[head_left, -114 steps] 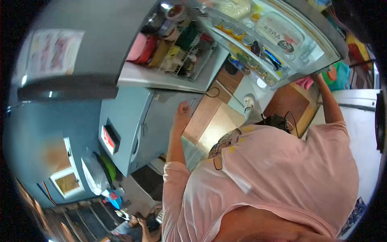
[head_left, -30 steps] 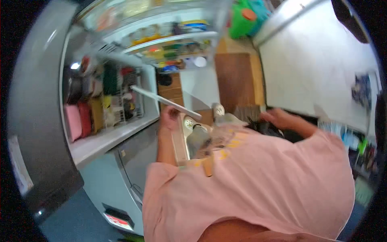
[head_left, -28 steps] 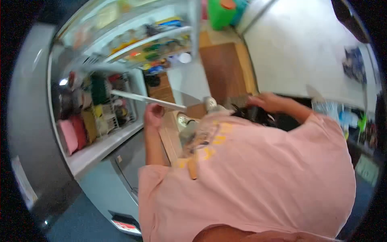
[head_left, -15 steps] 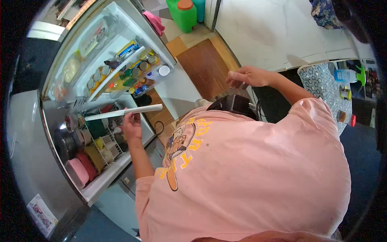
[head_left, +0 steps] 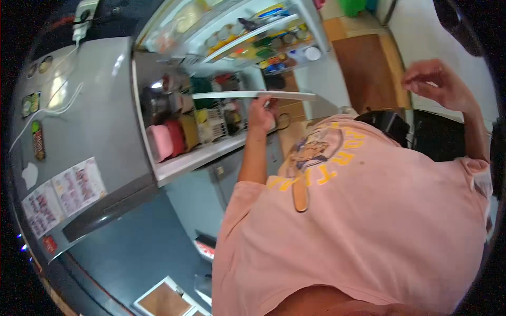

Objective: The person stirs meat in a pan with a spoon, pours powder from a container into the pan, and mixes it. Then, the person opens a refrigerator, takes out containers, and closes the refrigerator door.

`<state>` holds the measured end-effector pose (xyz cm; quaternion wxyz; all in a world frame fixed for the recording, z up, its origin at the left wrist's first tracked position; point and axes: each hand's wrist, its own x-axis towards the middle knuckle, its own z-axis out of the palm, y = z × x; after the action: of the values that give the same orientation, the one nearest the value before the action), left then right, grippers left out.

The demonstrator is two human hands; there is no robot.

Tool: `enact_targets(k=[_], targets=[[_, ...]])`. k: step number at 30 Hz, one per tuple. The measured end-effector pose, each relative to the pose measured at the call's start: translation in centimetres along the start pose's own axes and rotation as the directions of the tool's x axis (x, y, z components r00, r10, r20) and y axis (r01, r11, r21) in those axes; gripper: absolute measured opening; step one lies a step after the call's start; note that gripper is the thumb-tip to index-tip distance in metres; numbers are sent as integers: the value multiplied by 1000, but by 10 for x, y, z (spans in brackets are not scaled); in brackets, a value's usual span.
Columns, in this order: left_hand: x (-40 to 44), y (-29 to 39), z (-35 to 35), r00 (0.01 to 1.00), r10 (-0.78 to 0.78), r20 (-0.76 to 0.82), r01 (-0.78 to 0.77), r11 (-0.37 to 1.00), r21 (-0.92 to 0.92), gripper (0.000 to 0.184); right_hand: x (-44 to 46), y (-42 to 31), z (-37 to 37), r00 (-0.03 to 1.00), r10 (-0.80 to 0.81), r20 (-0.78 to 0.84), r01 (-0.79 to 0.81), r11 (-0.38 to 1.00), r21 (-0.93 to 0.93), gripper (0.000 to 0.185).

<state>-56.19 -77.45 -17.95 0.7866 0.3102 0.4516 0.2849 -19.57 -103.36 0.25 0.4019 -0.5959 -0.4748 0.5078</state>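
My left hand [head_left: 261,113] is raised in front of the open refrigerator, its fingers closed on the lower side of a long, thin white panel [head_left: 237,95]. The panel is seen nearly edge-on, across the front of the shelf compartment. Behind it stand a pink container [head_left: 159,142], a red one [head_left: 176,138] and a white wire basket [head_left: 213,126]. Out to the right, my right hand [head_left: 435,81] is in the air with loosely bent fingers apart and nothing visible in it.
The open refrigerator door [head_left: 329,79] holds jars and packets on its racks. A black bag-like object [head_left: 387,125] is beside my waist. Below the refrigerator is a grey cabinet [head_left: 197,197]. A brown mat [head_left: 363,71] lies on the floor beyond the door.
The refrigerator door was held by my right hand in the oldest frame, and my left hand was without the panel. Since the last frame, the view has turned and my right hand has moved outward.
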Motion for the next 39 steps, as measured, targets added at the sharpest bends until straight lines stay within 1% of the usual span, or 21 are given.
enact_targets(k=[1,2,4,8,10,11,13,15,19,20,22,24,26,28,29,30,32,34,36,38,39], targets=[[-3,2,-3,999,10,-46,-9,1000,7,20,-2,14,0,994,98,-38,-99,995,-23,9],[-8,9,-4,998,19,-65,-17,999,34,20,-2,32,-4,996,83,-26,-83,997,5,9],[-18,16,1,996,-26,-88,30,999,45,13,0,62,-12,941,260,218,-210,951,-226,9],[-17,21,-3,989,-28,-148,38,997,62,25,7,65,6,931,297,211,-267,950,-161,11],[-16,21,2,989,-31,-146,41,997,65,25,21,68,15,965,182,191,-144,970,-194,12],[-15,21,7,989,-36,-142,45,997,66,26,30,68,20,965,182,187,-145,969,-199,12],[-16,21,21,995,-23,-97,30,997,71,23,54,67,32,988,-74,132,111,948,-298,17],[-15,22,39,999,-3,-52,7,998,70,20,92,78,49,930,-357,90,356,810,-465,24],[-2,13,62,999,12,51,-15,998,65,19,158,65,93,882,-456,119,449,735,-508,30],[6,12,66,993,6,114,-14,997,73,19,173,67,100,881,-459,118,448,725,-524,30],[16,6,69,990,11,140,-14,1000,23,21,200,73,112,911,-305,277,412,686,-599,25],[28,0,70,989,19,147,-18,1000,-14,19,219,84,118,940,-225,257,342,634,-694,21],[57,-10,50,969,16,246,-19,1000,9,22,239,107,127,962,-139,237,274,558,-784,17],[71,-7,48,978,-126,167,141,987,-80,23,260,144,128,967,-188,174,238,408,-881,12],[97,-16,29,970,-154,190,187,968,-169,27,269,153,125,965,-179,193,248,378,-892,12],[105,-11,23,989,-117,91,134,969,-206,28,278,161,121,960,-163,226,267,302,-915,11],[156,-31,-28,993,115,-7,-115,993,-5,25,299,177,119,955,-132,266,288,195,-938,13],[190,-27,-48,992,-53,-111,11,936,-351,20,311,196,120,988,-136,68,108,310,-945,16],[210,-26,-65,989,-50,-139,3,949,-316,18,327,207,120,996,-70,48,67,303,-951,19],[239,-32,-83,992,-81,-92,48,947,-318,19,346,228,126,989,-149,22,63,274,-960,20],[254,-38,-89,975,-129,-178,66,945,-322,19,351,232,127,995,-77,-59,-18,448,-894,20]])
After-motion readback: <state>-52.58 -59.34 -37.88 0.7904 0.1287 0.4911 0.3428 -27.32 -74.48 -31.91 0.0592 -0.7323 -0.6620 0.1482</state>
